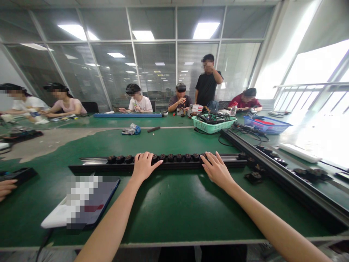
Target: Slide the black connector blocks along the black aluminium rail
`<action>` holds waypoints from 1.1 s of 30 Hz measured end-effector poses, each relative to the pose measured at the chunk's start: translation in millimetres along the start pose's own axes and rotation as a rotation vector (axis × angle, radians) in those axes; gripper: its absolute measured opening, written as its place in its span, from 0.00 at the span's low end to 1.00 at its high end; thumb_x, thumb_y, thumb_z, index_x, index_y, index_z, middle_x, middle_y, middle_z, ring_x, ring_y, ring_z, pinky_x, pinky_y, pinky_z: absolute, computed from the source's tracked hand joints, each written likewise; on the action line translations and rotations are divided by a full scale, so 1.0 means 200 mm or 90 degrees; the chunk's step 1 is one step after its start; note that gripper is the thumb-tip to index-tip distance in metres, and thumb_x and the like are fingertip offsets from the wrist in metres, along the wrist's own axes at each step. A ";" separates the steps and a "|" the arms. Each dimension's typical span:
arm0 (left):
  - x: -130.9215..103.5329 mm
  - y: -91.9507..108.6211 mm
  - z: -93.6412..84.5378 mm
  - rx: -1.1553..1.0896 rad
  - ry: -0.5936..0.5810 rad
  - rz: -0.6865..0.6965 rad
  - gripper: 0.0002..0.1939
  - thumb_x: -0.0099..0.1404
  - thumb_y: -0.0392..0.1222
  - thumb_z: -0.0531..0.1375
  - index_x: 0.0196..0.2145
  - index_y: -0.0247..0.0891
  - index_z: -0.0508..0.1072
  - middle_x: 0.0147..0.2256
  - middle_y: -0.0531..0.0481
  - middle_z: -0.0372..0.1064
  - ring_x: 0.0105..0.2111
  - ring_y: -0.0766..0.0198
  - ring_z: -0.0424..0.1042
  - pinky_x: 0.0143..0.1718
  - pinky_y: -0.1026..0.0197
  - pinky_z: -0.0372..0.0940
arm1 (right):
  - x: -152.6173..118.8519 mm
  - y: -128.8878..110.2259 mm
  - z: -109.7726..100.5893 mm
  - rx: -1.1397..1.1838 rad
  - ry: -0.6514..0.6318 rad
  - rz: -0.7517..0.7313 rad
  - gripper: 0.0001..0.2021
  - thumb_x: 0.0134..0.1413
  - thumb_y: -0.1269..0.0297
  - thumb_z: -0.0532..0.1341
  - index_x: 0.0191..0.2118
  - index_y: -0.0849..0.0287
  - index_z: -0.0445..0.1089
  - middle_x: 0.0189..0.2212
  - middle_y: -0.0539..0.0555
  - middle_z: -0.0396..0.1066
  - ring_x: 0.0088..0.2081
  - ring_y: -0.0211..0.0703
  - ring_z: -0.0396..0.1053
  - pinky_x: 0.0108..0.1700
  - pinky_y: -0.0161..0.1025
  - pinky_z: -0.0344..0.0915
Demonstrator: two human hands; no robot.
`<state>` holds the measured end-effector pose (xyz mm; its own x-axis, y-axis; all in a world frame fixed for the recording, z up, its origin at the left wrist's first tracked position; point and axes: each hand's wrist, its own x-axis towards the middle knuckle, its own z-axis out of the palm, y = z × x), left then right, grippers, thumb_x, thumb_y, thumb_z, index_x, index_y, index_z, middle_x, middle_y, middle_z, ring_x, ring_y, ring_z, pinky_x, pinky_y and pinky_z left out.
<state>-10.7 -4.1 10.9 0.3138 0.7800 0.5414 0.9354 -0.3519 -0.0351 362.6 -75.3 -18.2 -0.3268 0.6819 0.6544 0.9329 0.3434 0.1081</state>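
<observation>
A long black channel (pixel 174 166) lies crosswise on the green table, with a row of several small black round parts (pixel 170 157) along its metal-lined trough. My left hand (pixel 144 166) rests over the left part of that row, its fingers stretched across the channel and the thumb apart. Farther right, my right hand (pixel 216 170) lies on the channel with its fingers spread, touching the right end of the row. The hands cover some of the round parts. Neither hand is wrapped around anything.
A second long black channel (pixel 283 178) slants along the right, with loose black parts (pixel 255 177) beside it. At front left lie a phone-like slab (pixel 105 196) and a white device (pixel 56 215). Behind are a green basket (pixel 214 126) and a blue basket (pixel 275 127). Several people sit around.
</observation>
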 end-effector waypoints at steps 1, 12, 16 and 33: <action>0.00 0.00 0.00 0.000 -0.001 0.000 0.38 0.71 0.72 0.45 0.51 0.37 0.76 0.49 0.36 0.73 0.51 0.44 0.69 0.59 0.43 0.54 | 0.00 0.00 0.00 0.000 0.003 0.001 0.22 0.71 0.63 0.51 0.65 0.61 0.69 0.64 0.66 0.66 0.66 0.58 0.63 0.71 0.63 0.51; 0.00 0.00 -0.01 -0.006 -0.006 -0.003 0.38 0.71 0.72 0.45 0.52 0.38 0.75 0.50 0.36 0.72 0.52 0.44 0.68 0.58 0.43 0.54 | 0.00 0.03 0.02 -0.010 0.002 -0.003 0.22 0.71 0.63 0.50 0.65 0.60 0.69 0.63 0.66 0.67 0.64 0.58 0.65 0.71 0.63 0.52; 0.00 0.00 -0.01 -0.004 -0.007 -0.001 0.38 0.71 0.72 0.45 0.52 0.37 0.76 0.50 0.36 0.73 0.52 0.44 0.68 0.59 0.43 0.54 | 0.00 0.04 0.02 -0.035 0.011 -0.018 0.22 0.72 0.64 0.51 0.64 0.59 0.69 0.63 0.64 0.68 0.63 0.56 0.66 0.71 0.62 0.53; 0.00 0.00 0.00 0.010 0.004 0.003 0.38 0.71 0.72 0.45 0.51 0.37 0.76 0.49 0.36 0.73 0.51 0.44 0.69 0.58 0.43 0.55 | 0.00 0.05 0.01 -0.059 0.017 -0.041 0.22 0.71 0.64 0.53 0.66 0.58 0.68 0.61 0.65 0.69 0.61 0.54 0.68 0.70 0.60 0.56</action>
<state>-10.8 -4.0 11.7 0.3168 0.7751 0.5467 0.9364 -0.3472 -0.0503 371.1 -70.8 -19.3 -0.3833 0.6427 0.6633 0.9206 0.3242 0.2178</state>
